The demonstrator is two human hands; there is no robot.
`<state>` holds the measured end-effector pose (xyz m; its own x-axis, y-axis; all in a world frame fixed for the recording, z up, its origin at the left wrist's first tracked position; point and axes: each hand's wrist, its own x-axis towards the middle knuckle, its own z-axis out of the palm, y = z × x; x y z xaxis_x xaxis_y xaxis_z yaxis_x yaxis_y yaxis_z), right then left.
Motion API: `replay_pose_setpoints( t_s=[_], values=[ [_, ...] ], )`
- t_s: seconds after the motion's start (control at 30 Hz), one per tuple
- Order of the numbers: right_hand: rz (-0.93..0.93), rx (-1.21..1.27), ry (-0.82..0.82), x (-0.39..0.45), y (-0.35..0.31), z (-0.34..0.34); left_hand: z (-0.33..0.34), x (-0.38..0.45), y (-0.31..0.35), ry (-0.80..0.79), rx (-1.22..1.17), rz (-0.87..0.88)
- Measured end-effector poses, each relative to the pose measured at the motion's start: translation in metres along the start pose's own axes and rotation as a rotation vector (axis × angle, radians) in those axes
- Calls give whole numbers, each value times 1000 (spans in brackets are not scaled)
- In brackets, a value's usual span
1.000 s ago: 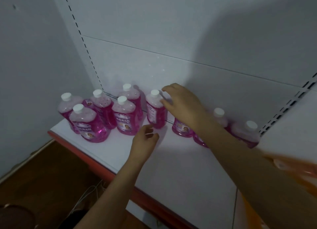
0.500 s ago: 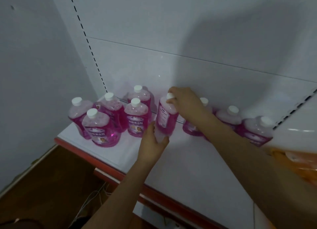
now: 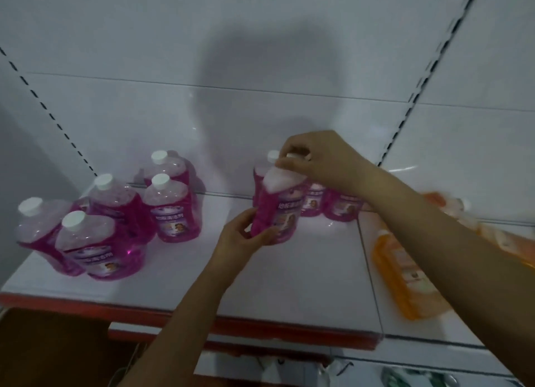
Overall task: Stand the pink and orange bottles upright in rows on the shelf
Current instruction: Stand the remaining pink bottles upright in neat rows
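An upright pink bottle (image 3: 279, 210) stands mid-shelf between my two hands. My right hand (image 3: 318, 159) pinches its white cap from above. My left hand (image 3: 241, 240) curls round its lower left side near the base. Behind it more pink bottles (image 3: 343, 210) stand against the back panel, partly hidden by my right arm. A group of several pink bottles (image 3: 172, 210) with white caps stands at the shelf's left end. Orange bottles (image 3: 402, 273) lie on their sides on the right shelf section.
The white shelf (image 3: 289, 288) has a red front edge (image 3: 231, 326) and a seam right of the middle. Slotted uprights run up the back panel at left and right. A lower shelf and wooden floor show below.
The view has swung right, bringing the orange bottles in. Both hands have taken hold of the pink bottle and moved it right, away from the left group.
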<state>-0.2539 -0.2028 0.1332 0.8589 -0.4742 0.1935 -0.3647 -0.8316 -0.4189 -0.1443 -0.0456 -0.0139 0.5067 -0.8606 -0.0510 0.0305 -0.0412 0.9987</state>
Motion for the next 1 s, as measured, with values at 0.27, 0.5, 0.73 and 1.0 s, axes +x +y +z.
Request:
replay_pose_setpoints(
  t_s=[0.27, 0.5, 0.73, 1.0],
  values=[
    [190, 20, -25, -56, 69, -30, 70, 25, -18, -202, 84, -94],
    [155, -126, 76, -78, 104, -31, 131, 53, -21, -119, 450, 135],
    [114, -124, 112, -83, 124, -21, 158, 60, -38, -14, 502, 176],
    [108, -43, 185, -97, 135, -7, 164, 49, -50, 64, 531, 162]
  ],
)
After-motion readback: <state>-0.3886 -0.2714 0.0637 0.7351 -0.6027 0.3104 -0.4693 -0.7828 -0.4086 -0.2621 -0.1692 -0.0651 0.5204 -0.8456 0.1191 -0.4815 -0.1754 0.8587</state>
